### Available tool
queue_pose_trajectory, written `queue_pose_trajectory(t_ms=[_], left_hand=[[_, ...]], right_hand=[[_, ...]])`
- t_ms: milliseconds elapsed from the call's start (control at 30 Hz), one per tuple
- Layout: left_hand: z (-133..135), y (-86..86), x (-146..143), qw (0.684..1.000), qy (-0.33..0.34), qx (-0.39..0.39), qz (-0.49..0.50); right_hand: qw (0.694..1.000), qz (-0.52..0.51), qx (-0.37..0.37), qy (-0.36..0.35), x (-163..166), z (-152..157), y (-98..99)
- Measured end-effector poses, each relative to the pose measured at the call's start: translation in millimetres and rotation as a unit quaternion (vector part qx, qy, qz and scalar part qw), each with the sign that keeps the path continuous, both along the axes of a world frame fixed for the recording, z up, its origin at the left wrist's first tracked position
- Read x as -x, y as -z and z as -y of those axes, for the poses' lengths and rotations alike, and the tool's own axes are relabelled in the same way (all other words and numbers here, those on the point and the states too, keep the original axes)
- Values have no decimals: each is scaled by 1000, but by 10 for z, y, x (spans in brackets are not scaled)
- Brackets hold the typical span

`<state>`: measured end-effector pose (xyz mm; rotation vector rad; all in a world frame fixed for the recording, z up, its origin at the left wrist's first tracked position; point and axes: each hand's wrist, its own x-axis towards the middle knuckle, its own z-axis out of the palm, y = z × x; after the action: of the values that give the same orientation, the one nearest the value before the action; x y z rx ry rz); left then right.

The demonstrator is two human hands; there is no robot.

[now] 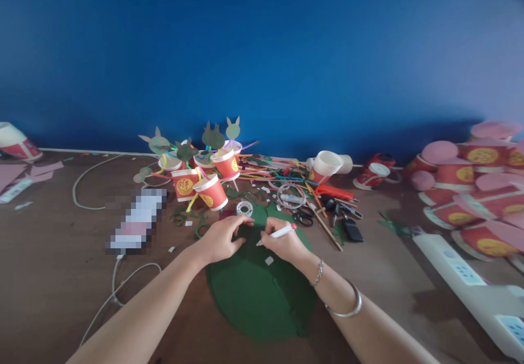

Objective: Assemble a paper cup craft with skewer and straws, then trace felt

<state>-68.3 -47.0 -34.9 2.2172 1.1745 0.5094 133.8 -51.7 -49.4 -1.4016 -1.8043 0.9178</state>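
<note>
A large, roughly round sheet of dark green paper (262, 298) lies on the brown table in front of me. My right hand (283, 242) grips a white marker with a red end (282, 232), its tip down at the paper. On the sheet's upper left edge rests my left hand (223, 238), fingers stretched out and thumb apart, holding nothing. A small white scrap (269, 261) sits on the green paper below the marker. Just beyond my hands is a roll of tape (244, 208).
Red paper cups with green animal heads (210, 192) stand behind my left hand. Scissors (303, 218), sticks, a red knife-like tool (335, 192) and keys lie behind the right. A phone (137, 219) with a cable is left; power strips (454, 260) and stacked red cups (462, 181) are right.
</note>
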Motion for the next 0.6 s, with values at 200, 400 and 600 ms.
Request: queue_pose_trajectory(t_ms=[200, 400, 600], left_hand=[[-2, 3, 4, 1000, 3, 1, 6], [-6, 15, 1, 1000, 5, 1, 8], [-5, 17, 4, 1000, 1, -1, 10]], right_hand=[[1000, -9, 18, -3, -12, -7, 7], [1000, 2, 1, -8, -1, 9, -9], [1000, 9, -15, -2, 8, 4, -4]])
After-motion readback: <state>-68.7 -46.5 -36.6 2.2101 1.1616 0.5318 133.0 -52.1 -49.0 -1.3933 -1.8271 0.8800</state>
